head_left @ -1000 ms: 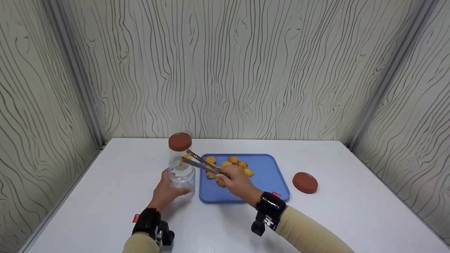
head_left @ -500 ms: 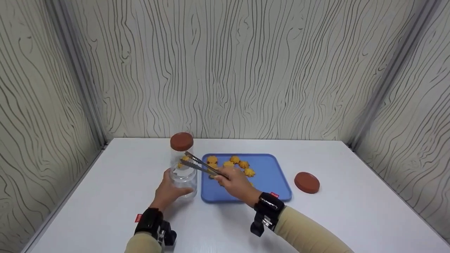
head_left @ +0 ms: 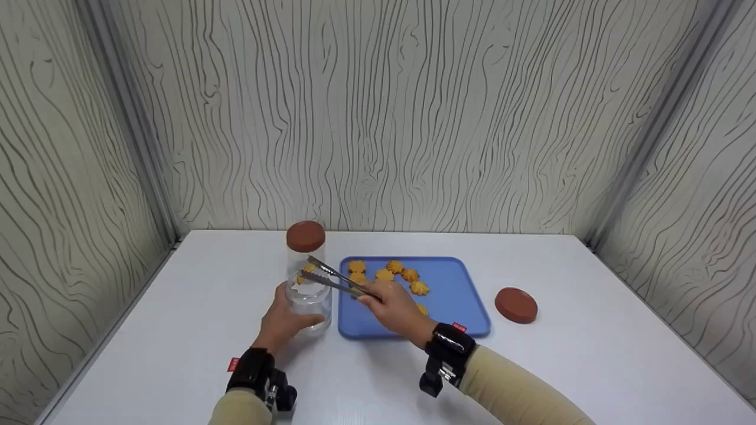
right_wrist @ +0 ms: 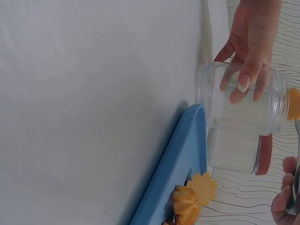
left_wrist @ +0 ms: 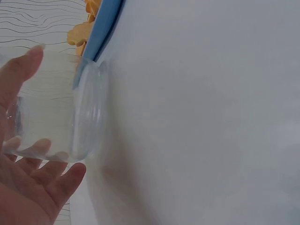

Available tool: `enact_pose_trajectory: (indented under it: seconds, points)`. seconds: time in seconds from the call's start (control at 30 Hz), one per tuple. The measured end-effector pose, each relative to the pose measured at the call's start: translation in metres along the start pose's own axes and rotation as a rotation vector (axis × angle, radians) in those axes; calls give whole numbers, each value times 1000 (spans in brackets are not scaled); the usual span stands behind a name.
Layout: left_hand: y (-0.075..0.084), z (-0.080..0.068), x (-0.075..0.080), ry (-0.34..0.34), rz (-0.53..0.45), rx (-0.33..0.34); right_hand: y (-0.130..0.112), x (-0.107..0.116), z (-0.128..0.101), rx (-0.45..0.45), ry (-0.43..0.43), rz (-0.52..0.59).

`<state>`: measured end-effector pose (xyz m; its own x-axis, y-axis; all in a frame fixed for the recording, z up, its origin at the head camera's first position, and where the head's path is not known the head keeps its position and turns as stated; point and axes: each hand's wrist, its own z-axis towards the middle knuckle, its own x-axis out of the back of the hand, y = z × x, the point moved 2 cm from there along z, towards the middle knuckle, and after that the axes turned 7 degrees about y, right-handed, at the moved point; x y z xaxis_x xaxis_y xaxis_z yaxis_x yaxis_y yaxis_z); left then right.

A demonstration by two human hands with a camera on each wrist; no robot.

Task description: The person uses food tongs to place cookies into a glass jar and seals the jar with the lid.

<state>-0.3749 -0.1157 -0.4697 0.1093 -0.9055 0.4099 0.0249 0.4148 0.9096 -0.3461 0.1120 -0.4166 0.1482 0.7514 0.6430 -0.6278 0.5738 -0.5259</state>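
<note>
My left hand (head_left: 282, 320) grips a clear jar (head_left: 313, 308) round its side; the jar stands upright and uncovered on the white table. In the left wrist view its thumb and fingers (left_wrist: 70, 180) lie on opposite sides of the jar. My right hand (head_left: 398, 310) holds metal tongs (head_left: 338, 285), their tips over the jar's mouth. A golden swirl-shaped cookie (head_left: 308, 269) sits at the tips. The right wrist view shows this cookie (right_wrist: 294, 104) right at the rim, partly cut off by the frame's edge.
Several cookies (head_left: 384, 275) lie on a blue tray (head_left: 458, 301), beside the jar; my right hand covers part of it. Behind the held jar stands a second jar with a reddish-brown lid (head_left: 305, 236). A loose matching lid (head_left: 516, 305) lies right of the tray.
The tongs and cookie have lowered slightly toward the mouth of the jar. My left hand keeps its grip, and the jar stays in place.
</note>
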Motion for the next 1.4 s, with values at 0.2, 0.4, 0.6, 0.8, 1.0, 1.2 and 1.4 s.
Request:
enact_pose_trajectory:
  seconds: [0.2, 0.4, 0.6, 0.8, 1.0, 1.2, 1.4]
  points:
    - [1, -1, 0, -4, -4, 0, 1, -1, -1, -3, -5, 25]
    - [3, -2, -1, -9, -3, -18, -2, 4, -3, -37, -6, 48]
    - [4, -2, 0, -13, 3, -19, 4, 13, -6, -80, -11, 86]
    - [4, -2, -1, -5, -24, -43, 19, 25, -14, -61, 44, 38]
    - [5, -3, -2, -61, -140, -44, 35, 34, -25, -152, 34, -11]
    - [7, 0, -1, -42, -197, -37, 46, 39, -36, -217, 30, -61]
    - [9, 4, -1, -19, -153, -31, 53, 44, -46, -219, -4, -168]
